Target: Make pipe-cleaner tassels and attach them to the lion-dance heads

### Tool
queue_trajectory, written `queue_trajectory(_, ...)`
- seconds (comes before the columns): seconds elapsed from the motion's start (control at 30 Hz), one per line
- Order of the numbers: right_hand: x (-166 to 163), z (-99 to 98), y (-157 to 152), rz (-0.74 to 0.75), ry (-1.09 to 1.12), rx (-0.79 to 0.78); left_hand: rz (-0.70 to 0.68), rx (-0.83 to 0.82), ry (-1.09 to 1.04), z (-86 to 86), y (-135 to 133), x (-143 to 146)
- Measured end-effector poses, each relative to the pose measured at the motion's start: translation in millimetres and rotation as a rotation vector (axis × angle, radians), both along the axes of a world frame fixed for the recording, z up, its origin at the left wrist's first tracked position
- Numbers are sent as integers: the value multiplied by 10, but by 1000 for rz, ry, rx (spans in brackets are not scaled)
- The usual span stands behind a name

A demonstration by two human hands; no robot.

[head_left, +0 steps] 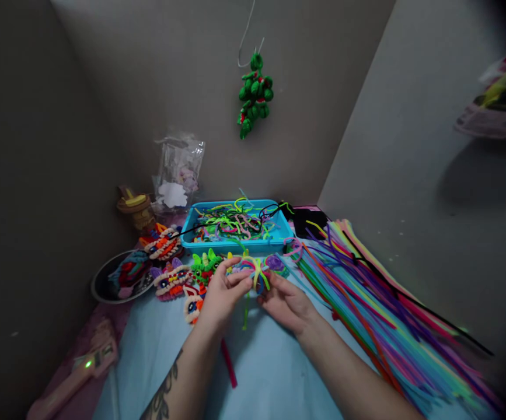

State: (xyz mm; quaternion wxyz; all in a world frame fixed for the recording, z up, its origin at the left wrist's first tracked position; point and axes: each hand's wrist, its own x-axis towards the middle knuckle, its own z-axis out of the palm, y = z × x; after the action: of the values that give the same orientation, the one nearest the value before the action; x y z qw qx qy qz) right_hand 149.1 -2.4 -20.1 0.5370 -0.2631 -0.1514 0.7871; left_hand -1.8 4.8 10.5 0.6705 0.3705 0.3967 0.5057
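Note:
My left hand point(223, 294) and my right hand point(286, 302) meet over the light blue table cover point(274, 361), both pinched on a small pipe-cleaner piece point(256, 273) with pink, blue and yellow-green strands. A loose green strand hangs down from it. Finished pipe-cleaner figures point(178, 280) lie just left of my left hand, among them a green one point(204, 265). A purple coil point(275, 263) rests just beyond my right hand.
A blue tray point(279, 233) of cut pipe-cleaner scraps sits behind the hands. A wide fan of long coloured pipe cleaners point(379, 315) covers the right. A round dish point(104, 286) holds figures at left. A pink glue gun point(90, 361) lies near left. A green ornament point(255, 96) hangs on the wall.

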Motion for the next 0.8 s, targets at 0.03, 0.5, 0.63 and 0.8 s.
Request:
queue_trajectory(0.03, -8, 5, -8, 0, -11, 2, 8, 22, 23, -6, -4, 16)
queue_trajectory(0.5, -41, 86, -24, -232, -346, -13, 169, 285, 354, 4, -45, 88)
queue_trajectory(0.63, -85, 81, -38, -281, -304, -73, 313, 286, 349, -21, -54, 120)
queue_trajectory(0.8, -120, 116, -61, -263, -299, 13, 208, 162, 215, -50, -59, 154)
